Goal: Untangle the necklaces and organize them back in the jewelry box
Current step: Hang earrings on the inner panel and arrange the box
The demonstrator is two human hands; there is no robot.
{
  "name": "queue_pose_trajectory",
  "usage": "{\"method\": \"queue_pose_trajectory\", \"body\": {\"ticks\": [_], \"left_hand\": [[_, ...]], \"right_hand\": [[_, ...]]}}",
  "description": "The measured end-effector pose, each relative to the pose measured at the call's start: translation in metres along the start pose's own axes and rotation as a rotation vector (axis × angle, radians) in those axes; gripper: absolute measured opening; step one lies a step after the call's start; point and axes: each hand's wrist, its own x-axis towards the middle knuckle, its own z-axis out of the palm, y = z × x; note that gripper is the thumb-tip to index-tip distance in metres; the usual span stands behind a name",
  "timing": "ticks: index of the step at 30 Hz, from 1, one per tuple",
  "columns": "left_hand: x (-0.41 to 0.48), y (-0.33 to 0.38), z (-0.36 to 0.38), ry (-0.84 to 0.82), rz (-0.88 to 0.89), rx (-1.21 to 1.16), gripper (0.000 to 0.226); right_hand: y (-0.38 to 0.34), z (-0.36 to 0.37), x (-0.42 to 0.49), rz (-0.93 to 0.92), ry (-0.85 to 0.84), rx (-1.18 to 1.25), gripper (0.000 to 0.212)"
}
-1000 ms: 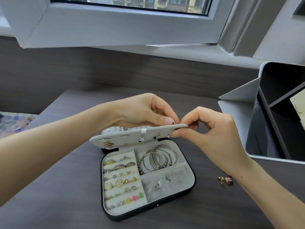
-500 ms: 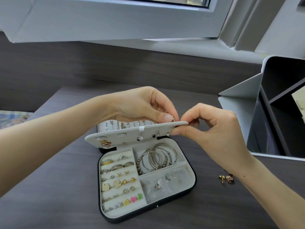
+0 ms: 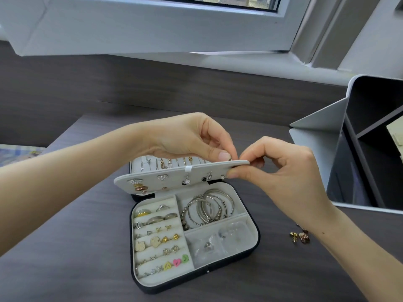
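Jewelry box (image 3: 258,236) lies open on the table (image 3: 72,236), its grey earring panel (image 3: 174,175) lifted roughly level over the tray, necklaces (image 3: 172,165) in a row in the lid behind it. Left hand (image 3: 187,138) grip closed, thumb and forefinger pinching a tiny metal piece (image 3: 230,158) at the panel's top right edge; right hand (image 3: 283,171) grip clamped on the panel's right end, thumb under, fingers curled over

Soft daylight from window (image 3: 139,25) above; faint shadows; sharp centre, wide-angle bending at edges.
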Motion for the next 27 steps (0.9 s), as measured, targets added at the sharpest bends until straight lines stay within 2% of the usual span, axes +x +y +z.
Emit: {"method": "queue_pose_trajectory", "body": {"ticks": [8,18,27], "left_hand": [[-0.002,0.007,-0.002,0.009,0.035,0.119,0.012],[-0.002,0.022,-0.005,0.004,0.098,0.433,0.011],[-0.005,0.019,-0.001,0.059,0.046,0.326,0.013]], "right_hand": [[-0.001,0.0,0.0,-0.011,0.003,-0.016,0.023],[0.0,0.0,0.0,-0.017,0.006,0.002,0.024],[0.001,0.0,-0.001,-0.01,0.009,0.0,0.025]]}}
